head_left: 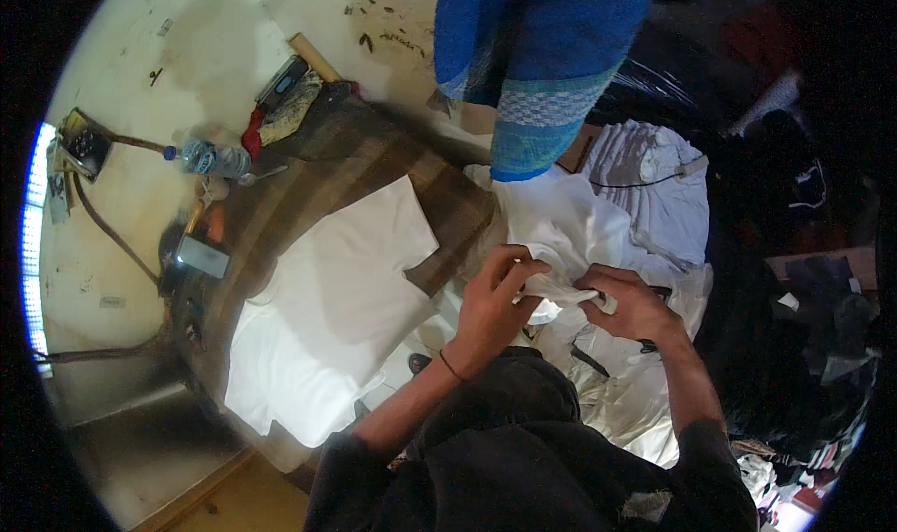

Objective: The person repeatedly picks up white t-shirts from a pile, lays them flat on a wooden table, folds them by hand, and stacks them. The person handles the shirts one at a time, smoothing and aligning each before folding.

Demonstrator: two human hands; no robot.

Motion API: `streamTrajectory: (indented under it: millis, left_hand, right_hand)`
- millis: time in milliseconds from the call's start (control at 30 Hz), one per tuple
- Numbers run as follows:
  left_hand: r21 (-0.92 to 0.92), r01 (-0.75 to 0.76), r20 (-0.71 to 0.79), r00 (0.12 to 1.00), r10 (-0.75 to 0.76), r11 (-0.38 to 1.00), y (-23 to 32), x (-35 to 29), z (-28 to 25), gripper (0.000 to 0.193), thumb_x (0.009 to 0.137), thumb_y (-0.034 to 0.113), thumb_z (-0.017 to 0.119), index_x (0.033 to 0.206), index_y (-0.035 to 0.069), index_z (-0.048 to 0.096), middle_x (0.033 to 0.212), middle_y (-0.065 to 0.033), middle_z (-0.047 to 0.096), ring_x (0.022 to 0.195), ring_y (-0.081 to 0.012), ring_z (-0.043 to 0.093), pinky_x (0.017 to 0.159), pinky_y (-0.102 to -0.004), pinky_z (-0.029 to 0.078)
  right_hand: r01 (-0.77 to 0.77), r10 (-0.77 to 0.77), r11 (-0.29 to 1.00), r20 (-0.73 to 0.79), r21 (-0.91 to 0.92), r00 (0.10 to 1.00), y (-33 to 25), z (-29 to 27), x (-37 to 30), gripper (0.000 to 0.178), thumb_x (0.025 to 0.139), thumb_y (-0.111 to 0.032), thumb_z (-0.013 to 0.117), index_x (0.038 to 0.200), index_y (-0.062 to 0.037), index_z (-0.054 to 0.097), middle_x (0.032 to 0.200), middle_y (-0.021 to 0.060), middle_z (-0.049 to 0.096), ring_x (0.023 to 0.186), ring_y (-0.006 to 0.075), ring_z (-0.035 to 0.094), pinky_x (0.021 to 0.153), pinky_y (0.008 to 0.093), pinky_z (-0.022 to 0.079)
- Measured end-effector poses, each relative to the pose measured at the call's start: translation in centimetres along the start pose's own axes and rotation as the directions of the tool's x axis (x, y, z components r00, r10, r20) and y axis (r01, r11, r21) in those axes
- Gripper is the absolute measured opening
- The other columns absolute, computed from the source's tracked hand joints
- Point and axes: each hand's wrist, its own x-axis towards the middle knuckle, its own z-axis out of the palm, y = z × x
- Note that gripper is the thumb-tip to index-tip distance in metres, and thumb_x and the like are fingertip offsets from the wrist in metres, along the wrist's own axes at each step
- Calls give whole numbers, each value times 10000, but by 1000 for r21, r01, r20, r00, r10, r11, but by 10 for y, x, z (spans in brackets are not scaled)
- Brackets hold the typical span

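Both my hands pinch the edge of a white garment (pixel 567 216), bunched up in front of me. My left hand (pixel 500 298) grips the fabric with thumb and bent fingers. A short way to its right, my right hand (pixel 631 303) is closed on the same edge, and a fold of cloth shows between the two. To the left, a white T-shirt (pixel 327 298) lies spread flat on a brown striped blanket (pixel 448 219) covering a table. More white cloth (pixel 645 401) lies below my right hand.
A blue towel (pixel 542 74) hangs down at the top. On the table's far left are a water bottle (pixel 215 158), a phone (pixel 203 256) and a dark iron-like object (pixel 282 79). Folded white cloth (pixel 654 182) lies at the right, beside a dark heap (pixel 785 364). A cable runs along the left wall.
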Motion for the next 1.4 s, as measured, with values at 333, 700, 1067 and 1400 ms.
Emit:
streamTrajectory:
  millis: [333, 700, 1067, 1400]
  left_hand:
    - [-343, 308, -153, 914, -377, 887, -62, -20, 13, 120, 949, 54, 776, 930, 6, 667, 810, -100, 697, 683, -179, 654, 621, -334, 498]
    - [179, 268, -454, 876, -162, 947, -37, -194, -101, 199, 910, -20, 771, 1069, 52, 674, 952, -76, 679, 733, -198, 677, 645, -341, 547]
    - [-723, 354, -71, 816, -574, 593, 64, -326, -136, 253, 1115, 190, 628, 1121, -38, 737, 1247, -78, 714, 1127, -153, 681, 955, -322, 551]
    - [-418, 462, -155, 812, -562, 782, 86, -350, -152, 265, 1047, 240, 757, 1186, 19, 711, 1042, -35, 741, 997, -120, 658, 891, -298, 518]
  right_hand:
    - [167, -162, 986, -401, -22, 902, -26, 43, 10, 163, 888, -39, 821, 953, -19, 673, 1072, 133, 730, 1007, 350, 706, 940, 429, 553]
    - [296, -353, 935, -427, -196, 833, -79, 209, -31, 393, 773, 53, 801, 1151, -54, 811, 917, 106, 669, 837, 284, 662, 782, 369, 539]
    - [228, -223, 974, -289, -17, 931, -232, 253, -98, 336, 870, -31, 806, 1204, -7, 776, 1000, 154, 707, 871, 313, 723, 813, 380, 595]
    - [436, -430, 891, -69, 126, 900, -255, 257, -98, 455, 904, 5, 727, 1352, -68, 758, 1016, 141, 740, 934, 275, 714, 868, 353, 551]
